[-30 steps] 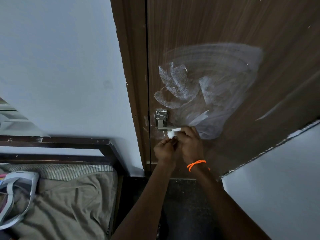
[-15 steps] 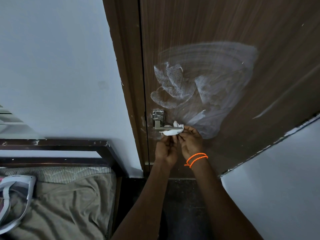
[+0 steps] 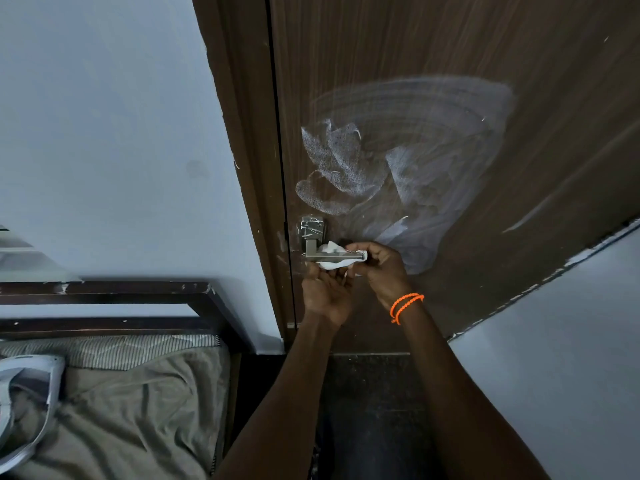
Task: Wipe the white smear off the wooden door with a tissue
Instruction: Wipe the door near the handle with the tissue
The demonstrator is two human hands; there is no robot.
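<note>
both hands at the door handle (image 3: 332,256), low on the wooden door (image 3: 450,46). tissue (image 3: 334,261) is bunched around the handle's lever, part above the bar, part below it. left hand (image 3: 327,296) sits under the lever, fingers curled up onto the tissue's lower edge. right hand (image 3: 381,268) is at the lever's free end, thumb and fingers pinching the tissue there. orange band (image 3: 405,306), two loops, on the right wrist.

smear (image 3: 408,161) is on the door above and right of the handle: dense white patches at its left, thin arcing streaks higher up and to the right. tissue is below the smear, not touching it. a separate pale streak (image 3: 561,199) lies further right.

handle plate (image 3: 312,227) carries white marks. door frame (image 3: 239,133) left of the door, then wall (image 3: 104,116). bed (image 3: 121,410) at lower left with rumpled olive cover.
</note>
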